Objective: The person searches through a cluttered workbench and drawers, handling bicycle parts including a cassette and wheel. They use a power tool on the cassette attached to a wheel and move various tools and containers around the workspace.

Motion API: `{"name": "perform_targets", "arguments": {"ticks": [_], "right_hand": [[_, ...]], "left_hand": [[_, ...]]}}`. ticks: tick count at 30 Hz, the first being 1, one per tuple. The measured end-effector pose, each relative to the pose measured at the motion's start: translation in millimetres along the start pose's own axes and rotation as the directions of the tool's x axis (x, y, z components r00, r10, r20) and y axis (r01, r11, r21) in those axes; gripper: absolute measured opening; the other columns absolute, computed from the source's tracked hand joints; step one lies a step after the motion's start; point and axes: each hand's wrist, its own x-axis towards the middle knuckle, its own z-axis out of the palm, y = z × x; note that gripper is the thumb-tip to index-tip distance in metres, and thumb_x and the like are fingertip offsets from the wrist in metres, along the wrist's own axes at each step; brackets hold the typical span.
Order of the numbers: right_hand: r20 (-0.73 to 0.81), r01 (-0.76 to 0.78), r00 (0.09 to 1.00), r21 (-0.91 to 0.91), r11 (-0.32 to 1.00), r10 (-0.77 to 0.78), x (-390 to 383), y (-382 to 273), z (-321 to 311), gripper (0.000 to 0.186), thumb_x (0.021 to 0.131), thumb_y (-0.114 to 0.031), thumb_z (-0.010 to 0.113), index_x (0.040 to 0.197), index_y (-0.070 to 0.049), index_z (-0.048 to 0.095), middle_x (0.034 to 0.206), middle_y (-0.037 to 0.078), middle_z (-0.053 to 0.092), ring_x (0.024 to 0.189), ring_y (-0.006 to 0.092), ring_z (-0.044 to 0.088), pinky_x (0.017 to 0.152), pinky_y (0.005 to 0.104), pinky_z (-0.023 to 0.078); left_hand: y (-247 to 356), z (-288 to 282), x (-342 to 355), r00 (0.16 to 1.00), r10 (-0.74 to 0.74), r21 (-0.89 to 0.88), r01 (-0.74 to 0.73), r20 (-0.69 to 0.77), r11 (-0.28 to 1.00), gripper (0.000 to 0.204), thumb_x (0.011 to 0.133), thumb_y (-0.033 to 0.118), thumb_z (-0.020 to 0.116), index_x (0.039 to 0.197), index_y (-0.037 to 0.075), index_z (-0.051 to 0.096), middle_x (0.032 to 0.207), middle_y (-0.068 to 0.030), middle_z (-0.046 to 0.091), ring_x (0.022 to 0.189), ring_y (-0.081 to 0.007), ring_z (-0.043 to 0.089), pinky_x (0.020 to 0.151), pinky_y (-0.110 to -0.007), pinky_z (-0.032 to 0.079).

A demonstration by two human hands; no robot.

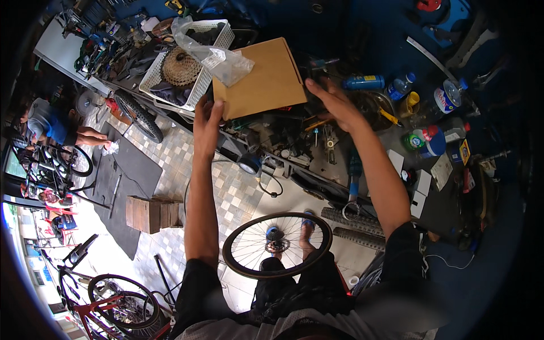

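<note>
A flat brown cardboard box (263, 79) lies over the cluttered workbench, against a white plastic basket. A clear plastic bag (229, 65) rests across the box's upper left part. My left hand (207, 122) is at the box's near left corner, thumb by its edge and fingers extended; whether it presses on the box is hard to see. Just off the right side, my right hand (335, 106) is open, thumb and fingers apart, holding nothing. Below my arms a spoked bicycle wheel (229, 258) with a dark rim leans over my legs.
The white basket (148, 85) holds a large bicycle cassette (181, 67). Bottles (401, 86), a yellow cup (409, 105) and tools crowd the bench to the right. Tyres (354, 221) lie beneath its edge. On the left are a wooden crate (143, 214), bicycles (122, 300) and another person (54, 124).
</note>
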Motion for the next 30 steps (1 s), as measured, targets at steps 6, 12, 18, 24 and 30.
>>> {"name": "perform_targets", "arguments": {"ticks": [6,12,18,24,30], "right_hand": [[0.18,-0.176,0.972,0.127,0.976,0.152,24.5,-3.4,24.6,0.145,0.072,-0.087,0.073,0.17,-0.003,0.007,0.168,0.031,0.028,0.157,0.0442,0.027,0.117,0.0684,0.034],[0.248,-0.108,0.966,0.153,0.982,0.068,28.2,-6.1,31.9,0.125,0.077,-0.079,0.074,0.164,-0.004,0.025,0.157,0.026,0.045,0.149,0.0418,0.04,0.11,0.0718,0.037],[0.145,0.144,0.973,0.241,0.96,-0.182,20.4,3.0,40.0,0.112,0.088,-0.064,0.073,0.162,-0.001,0.018,0.144,0.025,0.057,0.132,0.0331,0.059,0.105,0.0449,0.052],[0.245,0.195,0.915,0.428,0.882,-0.321,-8.9,-8.5,82.1,0.123,0.098,-0.056,0.071,0.159,0.014,-0.01,0.157,0.032,0.043,0.149,0.037,0.042,0.125,0.0422,0.034],[0.154,0.147,0.961,0.417,0.897,-0.229,-14.2,-15.6,151.0,0.125,0.096,-0.057,0.071,0.16,0.01,-0.013,0.166,0.034,0.018,0.156,0.038,0.026,0.127,0.0436,0.028]], "left_hand": [[9.8,31.2,59.3,0.949,-0.186,0.151,0.151,0.255,0.977,0.084,0.093,0.06,0.074,0.142,-0.006,0.058,0.127,-0.0184,0.069,0.108,-0.0234,0.069,0.092,-0.034,0.054],[4.8,37.2,69.7,0.869,-0.349,0.139,0.32,0.35,0.937,0.08,0.096,0.046,0.077,0.15,-0.006,0.048,0.136,-0.0181,0.066,0.117,-0.0236,0.068,0.099,-0.034,0.054],[39.3,29.4,58.3,0.889,-0.219,0.081,0.204,0.402,0.976,0.075,0.097,0.04,0.078,0.148,-0.007,0.049,0.134,-0.0171,0.067,0.118,-0.0228,0.068,0.099,-0.034,0.055],[99.0,-19.6,62.1,0.871,-0.277,0.19,0.216,0.405,0.958,0.063,0.098,0.037,0.077,0.142,-0.003,0.057,0.126,-0.0135,0.071,0.103,-0.0199,0.074,0.088,-0.033,0.06],[114.3,-52.2,85.9,0.887,-0.279,0.263,0.189,0.367,0.946,0.067,0.096,0.034,0.08,0.144,-0.003,0.052,0.125,-0.0133,0.071,0.103,-0.0204,0.074,0.085,-0.032,0.06]]}}
